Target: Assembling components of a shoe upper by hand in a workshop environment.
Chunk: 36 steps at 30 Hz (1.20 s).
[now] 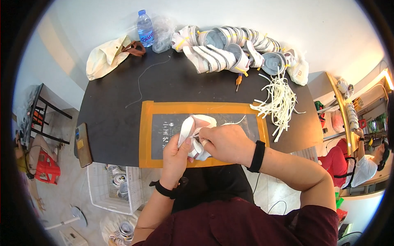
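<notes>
Above the dark mat on the table, my left hand (pixel 175 158) is closed round a small sewn fabric piece (pixel 188 128), white with pink panels, its thumb on the near side. My right hand (pixel 230 143) comes in from the right with fingers pinched together at the middle of the piece. What those fingertips grip is hidden; something small and dark shows beside them. A thin white cord (pixel 238 121) sticks out past the right knuckles. To the right lies a loose bunch of white cords (pixel 278 100). An awl-like tool with an orange handle (pixel 239 80) rests farther back.
Nested grey-lined fabric pieces (pixel 213 57) with yellow tabs line the table's back. A water bottle (pixel 145 29), a cream bag (pixel 107 57) and a phone (pixel 83 145) lie leftward. Below stands a white crate (pixel 135 190). Another person (pixel 361 166) sits at far right.
</notes>
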{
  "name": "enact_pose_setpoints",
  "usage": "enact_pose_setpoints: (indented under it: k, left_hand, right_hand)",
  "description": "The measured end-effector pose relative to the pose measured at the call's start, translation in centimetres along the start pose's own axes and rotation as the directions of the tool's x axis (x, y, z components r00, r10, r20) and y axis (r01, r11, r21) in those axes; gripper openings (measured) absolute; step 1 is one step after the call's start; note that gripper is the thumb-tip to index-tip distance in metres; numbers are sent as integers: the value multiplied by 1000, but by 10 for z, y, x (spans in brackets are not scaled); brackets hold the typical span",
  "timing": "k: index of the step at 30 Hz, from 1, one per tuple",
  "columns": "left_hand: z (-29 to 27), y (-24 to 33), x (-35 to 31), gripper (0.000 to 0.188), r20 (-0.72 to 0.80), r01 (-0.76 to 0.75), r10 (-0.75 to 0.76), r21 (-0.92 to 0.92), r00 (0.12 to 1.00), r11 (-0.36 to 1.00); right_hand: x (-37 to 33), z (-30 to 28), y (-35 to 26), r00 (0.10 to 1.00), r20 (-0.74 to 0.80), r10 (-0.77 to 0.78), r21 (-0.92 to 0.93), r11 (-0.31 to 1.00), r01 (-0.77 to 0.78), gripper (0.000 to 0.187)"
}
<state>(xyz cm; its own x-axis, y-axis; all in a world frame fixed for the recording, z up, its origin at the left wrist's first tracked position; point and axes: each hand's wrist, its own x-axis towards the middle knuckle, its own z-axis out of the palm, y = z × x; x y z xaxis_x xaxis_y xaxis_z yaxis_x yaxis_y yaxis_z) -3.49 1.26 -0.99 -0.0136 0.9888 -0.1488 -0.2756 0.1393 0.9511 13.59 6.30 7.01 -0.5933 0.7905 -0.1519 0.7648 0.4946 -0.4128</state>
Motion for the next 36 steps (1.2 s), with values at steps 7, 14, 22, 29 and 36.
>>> enact_pose_setpoints:
  k: [7, 14, 22, 29, 36]
  left_hand:
    - [-3, 2, 1, 17, 63, 9, -18, 149, 998, 989]
    - [-2, 5, 1, 16, 50, 6, -18, 233, 999, 972]
    - [1, 11, 2, 17, 37, 81, -95, 279, 995, 957]
    - [7, 10, 5, 14, -27, 107, -104, 202, 994, 974]
    - [4, 2, 1, 17, 24, -8, 1, 293, 1000, 956]
  right_hand:
    - [7, 28, 18, 998, -58, 3, 260, 965, 12, 11]
    - [10, 33, 21, 942, -132, -307, -137, 947, 289, 9]
    - [15, 30, 16, 960, -24, -279, -79, 958, 277, 17]
    - [27, 36, 15, 999, -1, -33, 181, 983, 33, 20]
    - [-7, -5, 8, 993, 75, -92, -93, 991, 99, 19]
